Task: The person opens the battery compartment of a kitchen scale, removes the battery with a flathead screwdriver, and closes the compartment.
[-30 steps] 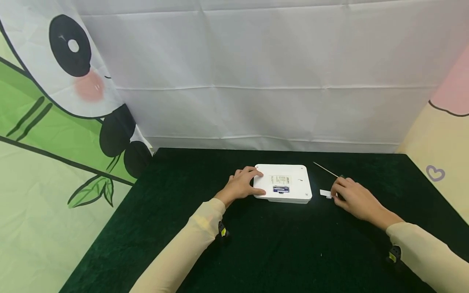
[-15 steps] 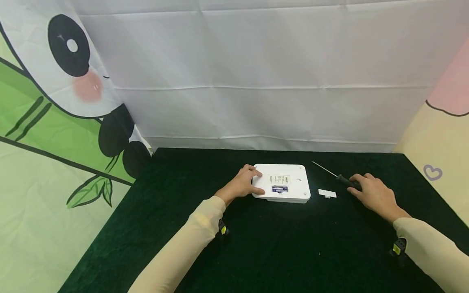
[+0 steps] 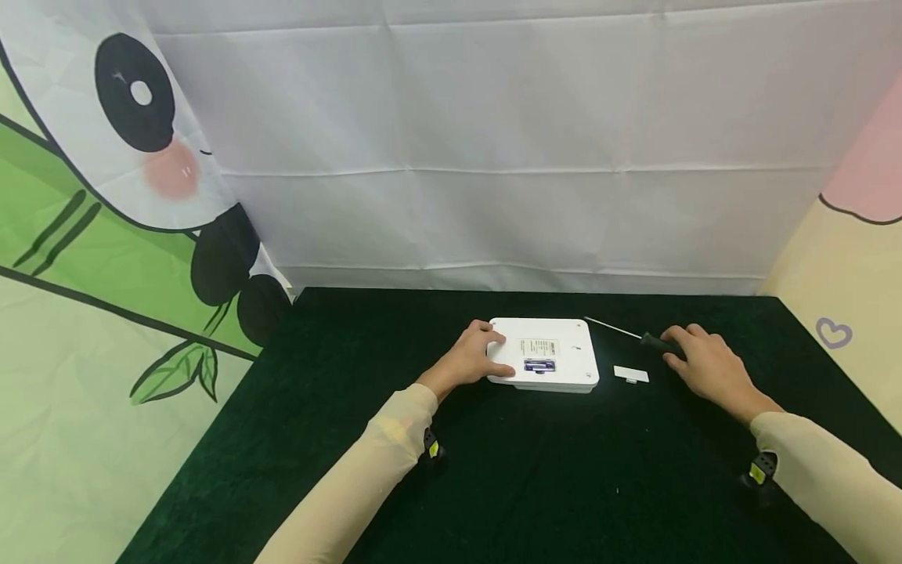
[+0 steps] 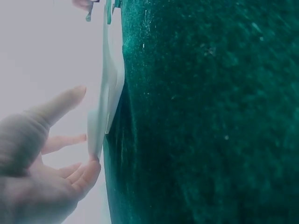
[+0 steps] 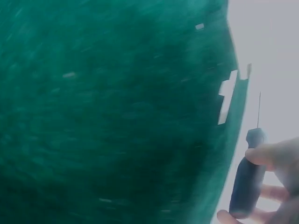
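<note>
A white plastic device (image 3: 572, 348) lies with its labelled side up, and blue battery (image 3: 540, 365) casing shows in its uncovered slot. My left hand (image 3: 465, 359) holds the device by its left end, fingers and thumb curved about the edge; in the left wrist view, fingers touch the device's edge (image 4: 96, 123). In my right hand (image 3: 708, 374) is a screwdriver (image 3: 650, 341) with a dark handle, its thin shaft pointing left to the device's far right corner. The right wrist view shows the thumb and fingers around the handle (image 5: 247, 189). Whether the tip touches the device, I cannot tell.
Between the device and my right hand lies a small white battery cover (image 3: 631, 374). Dark green cloth covers the table (image 3: 535, 470). Behind it hangs a white sheet (image 3: 458, 219), with printed cartoon cloth at both sides.
My right hand let go of the battery cover, moved right and took hold of the screwdriver. Since then the screwdriver has swung left toward the device. My left hand stays put.
</note>
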The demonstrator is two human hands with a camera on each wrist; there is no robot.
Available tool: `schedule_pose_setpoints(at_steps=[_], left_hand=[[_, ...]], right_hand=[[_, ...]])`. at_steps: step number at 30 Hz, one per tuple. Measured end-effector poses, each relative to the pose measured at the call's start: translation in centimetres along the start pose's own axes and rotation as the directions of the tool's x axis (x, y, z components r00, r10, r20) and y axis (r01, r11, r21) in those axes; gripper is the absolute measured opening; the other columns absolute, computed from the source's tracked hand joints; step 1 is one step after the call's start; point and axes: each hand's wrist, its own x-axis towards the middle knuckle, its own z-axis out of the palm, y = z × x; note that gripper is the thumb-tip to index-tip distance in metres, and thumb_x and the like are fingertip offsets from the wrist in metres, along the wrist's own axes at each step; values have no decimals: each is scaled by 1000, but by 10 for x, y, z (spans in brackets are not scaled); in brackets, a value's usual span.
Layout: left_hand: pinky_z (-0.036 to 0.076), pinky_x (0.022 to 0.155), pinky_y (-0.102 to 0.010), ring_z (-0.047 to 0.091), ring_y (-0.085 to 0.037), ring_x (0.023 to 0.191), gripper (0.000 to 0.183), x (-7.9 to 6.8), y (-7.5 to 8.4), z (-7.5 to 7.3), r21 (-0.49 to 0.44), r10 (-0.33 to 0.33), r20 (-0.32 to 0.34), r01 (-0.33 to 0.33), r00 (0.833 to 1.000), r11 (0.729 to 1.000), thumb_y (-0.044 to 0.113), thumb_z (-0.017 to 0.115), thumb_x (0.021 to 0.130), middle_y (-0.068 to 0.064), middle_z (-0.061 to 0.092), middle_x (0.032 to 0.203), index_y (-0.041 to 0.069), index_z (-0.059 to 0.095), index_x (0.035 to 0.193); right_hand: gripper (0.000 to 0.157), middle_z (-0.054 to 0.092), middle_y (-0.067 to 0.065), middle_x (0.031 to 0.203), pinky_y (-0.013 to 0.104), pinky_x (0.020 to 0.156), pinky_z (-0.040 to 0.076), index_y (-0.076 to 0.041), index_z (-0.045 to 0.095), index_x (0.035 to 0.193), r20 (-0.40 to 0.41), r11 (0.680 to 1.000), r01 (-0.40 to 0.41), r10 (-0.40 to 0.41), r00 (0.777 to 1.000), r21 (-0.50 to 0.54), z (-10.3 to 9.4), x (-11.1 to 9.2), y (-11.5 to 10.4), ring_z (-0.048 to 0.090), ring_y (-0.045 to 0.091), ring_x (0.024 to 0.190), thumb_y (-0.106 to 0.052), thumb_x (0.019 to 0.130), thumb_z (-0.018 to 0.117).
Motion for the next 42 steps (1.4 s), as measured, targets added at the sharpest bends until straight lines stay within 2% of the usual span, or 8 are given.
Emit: schedule_pose_setpoints(at_steps=[4,8,13,18,23,34,42], left_hand=[[33,111,-44,34,-29,136,63,0,1,1,0,-6,-12,6,1000,1000,36,79,83,-12,33,151,10,57,136],[34,110,-44,34,-28,135,64,1,1,2,-3,-10,-12,10,1000,1000,37,79,83,-12,33,151,10,57,136],[35,110,-43,34,-28,135,64,1,1,3,8,-21,-15,21,1000,1000,38,79,83,-11,33,151,11,57,137],[35,110,-43,35,-28,134,64,1,1,2,18,-29,-15,30,999,999,38,79,82,-10,34,151,12,57,137],[34,111,-43,34,-28,135,64,2,2,3,15,-27,-16,28,1000,1000,38,79,83,-10,33,151,12,57,136],[33,112,-44,35,-30,136,63,0,5,3,-6,-44,-31,44,999,999,34,80,82,-12,33,151,9,58,135],[34,111,-44,34,-30,137,63,1,7,6,-26,-69,-45,68,997,997,31,81,81,-12,32,153,9,58,135]], right_hand=[[28,58,24,108,49,64,45,-3,59,120,-56,995,91,-94,994,-42,-18,4,-14,54,39,89,-11,93,63],[27,60,18,108,46,59,46,-7,62,117,-87,976,188,-198,976,-114,-36,8,-26,54,34,87,-9,91,66],[28,61,13,104,46,61,49,-10,65,114,-64,928,303,-323,944,-216,-51,11,-44,54,32,88,-7,86,71],[29,60,10,99,48,65,49,-12,67,110,-53,873,373,-409,911,-315,-58,11,-62,55,35,91,-8,82,75],[30,61,11,99,46,63,48,-12,70,106,-75,825,411,-472,878,-388,-62,13,-75,55,34,87,-9,78,79],[26,59,12,94,46,63,44,-12,75,101,-67,730,430,-542,838,-531,-72,22,-108,53,34,82,-5,77,78],[44,59,17,108,52,73,48,-12,71,110,31,661,419,-515,857,-622,-73,24,-122,55,39,94,1,70,85]])
